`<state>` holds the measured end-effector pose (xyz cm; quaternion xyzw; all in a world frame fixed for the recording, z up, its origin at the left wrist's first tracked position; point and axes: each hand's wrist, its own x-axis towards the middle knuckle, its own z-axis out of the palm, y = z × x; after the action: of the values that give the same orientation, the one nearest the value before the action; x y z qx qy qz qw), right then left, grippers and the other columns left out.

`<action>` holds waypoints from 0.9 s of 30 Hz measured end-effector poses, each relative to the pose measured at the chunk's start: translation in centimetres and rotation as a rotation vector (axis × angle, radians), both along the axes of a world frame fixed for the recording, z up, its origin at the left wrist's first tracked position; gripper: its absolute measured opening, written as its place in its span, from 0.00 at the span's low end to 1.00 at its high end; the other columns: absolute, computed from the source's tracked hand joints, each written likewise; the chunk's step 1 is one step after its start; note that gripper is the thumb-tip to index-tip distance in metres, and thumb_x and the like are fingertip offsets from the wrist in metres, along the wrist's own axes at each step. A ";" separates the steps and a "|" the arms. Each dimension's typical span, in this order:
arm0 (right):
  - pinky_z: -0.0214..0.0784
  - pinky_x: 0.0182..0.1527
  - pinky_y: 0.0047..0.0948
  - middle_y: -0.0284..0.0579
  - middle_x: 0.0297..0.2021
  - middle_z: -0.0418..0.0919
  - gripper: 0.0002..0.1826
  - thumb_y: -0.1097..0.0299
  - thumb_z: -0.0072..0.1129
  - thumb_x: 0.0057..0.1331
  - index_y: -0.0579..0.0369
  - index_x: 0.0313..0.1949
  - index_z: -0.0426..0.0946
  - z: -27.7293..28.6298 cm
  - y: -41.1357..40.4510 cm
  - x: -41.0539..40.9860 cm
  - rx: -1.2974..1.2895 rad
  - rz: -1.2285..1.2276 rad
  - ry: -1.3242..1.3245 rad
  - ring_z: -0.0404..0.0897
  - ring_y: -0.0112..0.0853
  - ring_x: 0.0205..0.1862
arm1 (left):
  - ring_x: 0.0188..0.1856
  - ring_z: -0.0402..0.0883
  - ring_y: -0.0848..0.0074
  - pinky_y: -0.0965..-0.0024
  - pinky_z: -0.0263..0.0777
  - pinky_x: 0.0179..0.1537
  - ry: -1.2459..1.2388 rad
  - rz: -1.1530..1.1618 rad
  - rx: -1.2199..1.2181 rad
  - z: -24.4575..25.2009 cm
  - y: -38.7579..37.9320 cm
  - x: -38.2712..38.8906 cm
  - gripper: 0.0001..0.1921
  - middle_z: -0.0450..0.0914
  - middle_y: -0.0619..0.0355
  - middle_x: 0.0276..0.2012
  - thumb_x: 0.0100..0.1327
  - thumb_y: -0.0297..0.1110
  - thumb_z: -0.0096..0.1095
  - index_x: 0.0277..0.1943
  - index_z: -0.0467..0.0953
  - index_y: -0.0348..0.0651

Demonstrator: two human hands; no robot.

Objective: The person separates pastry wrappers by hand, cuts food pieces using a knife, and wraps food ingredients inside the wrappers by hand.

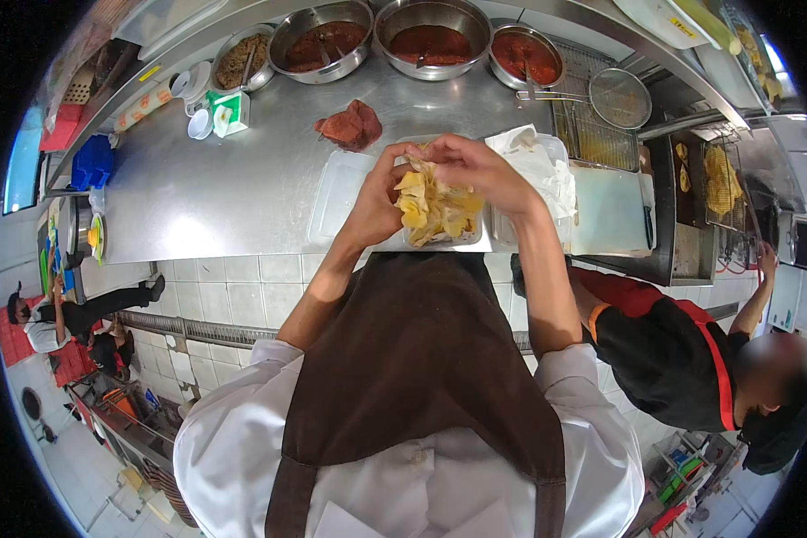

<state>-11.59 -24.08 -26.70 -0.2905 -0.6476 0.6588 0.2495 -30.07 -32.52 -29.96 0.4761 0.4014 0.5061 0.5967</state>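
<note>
Both of my hands hold a loose bunch of thin yellow food pieces (434, 202), crisp-looking, above a clear plastic container (472, 235) near the table's front edge. My left hand (378, 202) grips the bunch from the left. My right hand (474, 168) curls over its upper right side, fingers slightly blurred. Left of the container lies a translucent plastic lid or tray (333, 195). To the right, white paper (534, 165) rests on another plastic container (561, 151). Beyond my hands is a crumpled reddish cloth (355, 126). The container's contents are mostly hidden.
Metal bowls of red sauce (432, 44) with utensils line the table's back. A strainer (620, 99) rests on a wire rack (595, 141). A cutting board (608, 212) lies right. A co-worker (672, 343) stands close on the right; other people are far left.
</note>
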 end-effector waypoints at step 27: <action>0.73 0.45 0.38 0.56 0.45 0.77 0.39 0.64 0.75 0.53 0.64 0.60 0.64 1.1 -6.9 -1.3 0.453 -0.535 -0.298 0.80 0.46 0.42 | 0.58 0.74 0.75 0.72 0.71 0.58 0.112 0.272 0.146 0.5 1.4 1.4 0.31 0.73 0.56 0.54 0.55 0.12 0.67 0.60 0.63 0.39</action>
<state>-12.91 -31.02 -25.59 -0.4793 -0.7074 0.3611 0.3734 -28.68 -31.09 -29.51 0.4869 0.4567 0.5829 0.4631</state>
